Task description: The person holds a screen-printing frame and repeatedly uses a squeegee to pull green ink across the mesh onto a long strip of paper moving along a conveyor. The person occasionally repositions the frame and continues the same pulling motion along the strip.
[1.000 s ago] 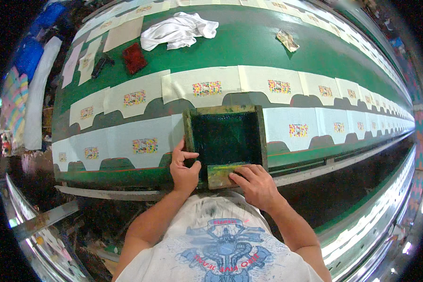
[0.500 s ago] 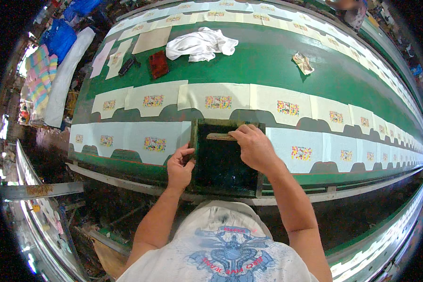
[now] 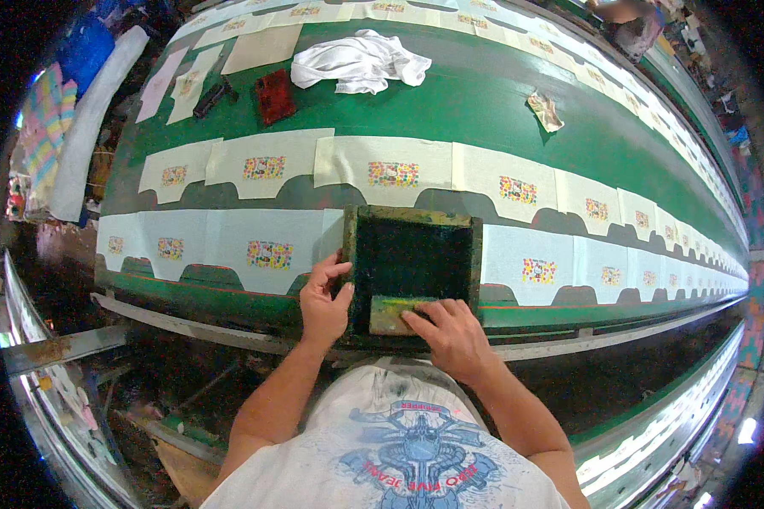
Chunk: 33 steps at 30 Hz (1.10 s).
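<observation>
Within the frame [image 3: 412, 218], open room is left from the block [image 3: 389, 319] up to the far wall — passage sideways being bounded by the two side walls. Only a narrow gap is left between block and left wall; on the block's other side, the way is filled by the right hand [image 3: 452, 339]. The left wall's outer side is obstructed by the left hand [image 3: 324, 299]. Beyond the panels [image 3: 480, 172], wide passage is given over green table [image 3: 475, 93] — between white cloth [image 3: 361, 64] and scrap [image 3: 545, 111].
</observation>
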Each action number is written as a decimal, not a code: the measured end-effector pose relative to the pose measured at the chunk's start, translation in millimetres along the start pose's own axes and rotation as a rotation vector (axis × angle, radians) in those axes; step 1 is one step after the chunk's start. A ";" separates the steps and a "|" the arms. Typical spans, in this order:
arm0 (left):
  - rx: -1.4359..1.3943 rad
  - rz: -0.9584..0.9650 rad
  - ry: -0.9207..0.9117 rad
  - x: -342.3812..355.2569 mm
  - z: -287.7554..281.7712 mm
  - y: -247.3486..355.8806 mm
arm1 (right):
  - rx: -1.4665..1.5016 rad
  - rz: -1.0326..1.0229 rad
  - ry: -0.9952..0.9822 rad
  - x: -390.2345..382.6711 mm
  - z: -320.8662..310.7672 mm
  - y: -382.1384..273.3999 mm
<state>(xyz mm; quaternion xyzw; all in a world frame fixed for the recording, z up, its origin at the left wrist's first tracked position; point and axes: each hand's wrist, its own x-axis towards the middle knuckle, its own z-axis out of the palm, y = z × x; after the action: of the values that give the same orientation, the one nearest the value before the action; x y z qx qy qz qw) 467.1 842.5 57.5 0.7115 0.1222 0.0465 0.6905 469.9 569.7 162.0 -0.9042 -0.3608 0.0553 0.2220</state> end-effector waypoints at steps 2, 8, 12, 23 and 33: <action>0.025 0.041 0.022 -2.1 2.5 -2.8 | 0.022 0.039 -0.015 -6.9 2.5 -10.4; 0.341 0.221 0.015 -7.2 9.2 9.8 | 0.048 0.020 0.017 -10.1 -0.7 -10.2; 0.324 0.213 0.027 -9.0 7.5 1.8 | 0.111 0.027 0.148 -20.7 5.4 -4.4; 0.214 0.338 -0.012 -27.9 113.0 9.5 | 0.099 0.213 0.449 -116.3 -18.8 55.9; 0.142 0.149 -0.018 -63.9 270.7 6.2 | 0.163 0.231 0.574 -237.4 -56.2 159.1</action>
<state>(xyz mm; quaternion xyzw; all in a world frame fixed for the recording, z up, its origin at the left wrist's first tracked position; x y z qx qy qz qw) 469.7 564.3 58.8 0.7661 0.0659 0.0826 0.6340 410.2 286.7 127.8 -0.8970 -0.1729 -0.1487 0.3787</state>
